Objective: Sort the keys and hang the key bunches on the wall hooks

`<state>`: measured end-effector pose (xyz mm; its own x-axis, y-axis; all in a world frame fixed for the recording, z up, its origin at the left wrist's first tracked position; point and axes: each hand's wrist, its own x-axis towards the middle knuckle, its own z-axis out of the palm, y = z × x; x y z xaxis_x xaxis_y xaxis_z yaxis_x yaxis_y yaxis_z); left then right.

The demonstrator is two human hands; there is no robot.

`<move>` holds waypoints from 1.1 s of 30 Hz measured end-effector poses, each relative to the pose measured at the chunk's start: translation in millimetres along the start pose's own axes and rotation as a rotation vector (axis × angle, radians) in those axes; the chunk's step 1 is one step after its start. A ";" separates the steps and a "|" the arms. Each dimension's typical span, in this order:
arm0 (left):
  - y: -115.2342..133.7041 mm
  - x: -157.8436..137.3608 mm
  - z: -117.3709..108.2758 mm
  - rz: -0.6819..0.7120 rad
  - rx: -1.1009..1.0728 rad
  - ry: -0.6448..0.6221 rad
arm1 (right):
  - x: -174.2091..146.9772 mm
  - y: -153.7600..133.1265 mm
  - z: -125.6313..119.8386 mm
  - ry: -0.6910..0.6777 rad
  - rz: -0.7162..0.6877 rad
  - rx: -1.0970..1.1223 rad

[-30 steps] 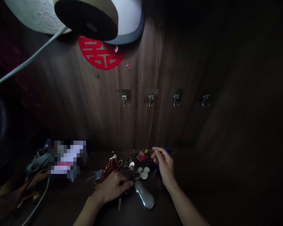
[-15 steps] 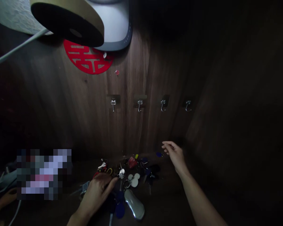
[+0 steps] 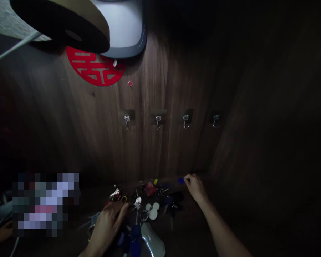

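My right hand [image 3: 194, 185] reaches the back of the dark surface, its fingers pinched at the edge of a small blue key tag [image 3: 181, 181]. Over the left part of a pile of keys lies my left hand [image 3: 111, 219], thumb held apart; its other fingertips are hidden. Near that thumb are silver keys [image 3: 138, 202]. Beside them sit a round-lobed pale keychain [image 3: 152, 210] and a shiny grey oval object [image 3: 153, 240]. Blue fobs [image 3: 135, 240] lie close to my left wrist. A red item [image 3: 150, 189] and a yellow tag [image 3: 155, 181] are at the back of the pile.
Several metal hooks [image 3: 158, 121] are fixed in a row on the wood panel [image 3: 104, 135]. Above them are a red cut-out decoration [image 3: 103, 76] and a grey-white device [image 3: 123, 28]. A round dark object [image 3: 61, 26] with a cable hangs upper left. A blurred patch covers the lower left.
My right hand has moved down and slightly left, its fingers closing at the blue tag. My left hand has shifted a little lower, its thumb drawn back from the silver keys. The view has shifted slightly.
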<state>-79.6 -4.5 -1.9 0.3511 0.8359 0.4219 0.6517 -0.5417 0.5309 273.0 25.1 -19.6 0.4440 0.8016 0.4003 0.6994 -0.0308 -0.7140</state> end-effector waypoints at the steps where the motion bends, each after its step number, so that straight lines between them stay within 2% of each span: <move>1: 0.9 0.0 0.0 0.007 0.007 -0.006 | -0.1 -1.1 0.2 -0.021 -0.003 0.009; 5: 4.5 -0.5 -0.1 0.019 0.024 -0.011 | -3.9 -13.5 4.3 -0.120 -0.003 0.085; 8: 8.7 -1.3 -0.1 0.027 0.016 0.004 | -13.4 -36.8 11.3 -0.218 0.021 0.238; 14: 23.4 -3.1 2.2 0.091 -0.101 0.033 | -53.1 -103.7 27.4 -0.538 0.293 1.000; 17: 30.7 -3.6 5.2 0.059 -0.222 0.037 | -73.9 -123.2 36.7 -0.679 0.406 1.187; 21: 37.0 -2.9 8.3 -0.040 -0.402 0.043 | -90.2 -129.8 48.6 -0.801 0.307 1.201; 28: 41.0 0.5 10.3 -0.120 -0.499 0.098 | -95.3 -128.5 55.1 -0.760 0.074 1.009; 33: 38.0 2.0 10.7 -0.186 -0.482 0.161 | -96.5 -132.0 48.8 -0.804 -0.058 0.927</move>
<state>-46.9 -22.5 11.2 0.1276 0.9179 0.3758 0.2969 -0.3969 0.8685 110.6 -19.0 8.1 -0.2756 0.9378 0.2110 -0.1020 0.1898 -0.9765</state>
